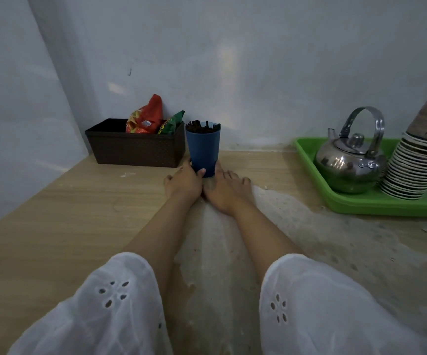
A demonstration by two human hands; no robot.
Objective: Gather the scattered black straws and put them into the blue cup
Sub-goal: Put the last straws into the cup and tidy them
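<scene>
Blue cup (203, 149) stands upright on the worktop (53, 213), far centre, close to the wall and just right of a dark brown basket (135, 148). Black straws (202, 127) are all in the cup, ends poking just above the rim; none seen lying on the worktop. Left hand (183, 181) grips the cup at its base: thumb pressed on the near face, fingers curled round the left side. Right hand (226, 188) lies flat on the worktop with fingers straight and spread, holding nothing; its innermost finger touches the cup's lower right edge. The two hands meet at the heels, just near of the cup. Both forearms bare, white eyelet sleeves (109, 303) at the near edge. Basket holds a red snack packet (147, 119) and a green one (172, 124). Far right: green tray (361, 204) carrying a steel kettle (348, 165) and, touching it, a tilted stack of paper cups (417, 162). Worktop surface is worn and pale under the arms.
</scene>
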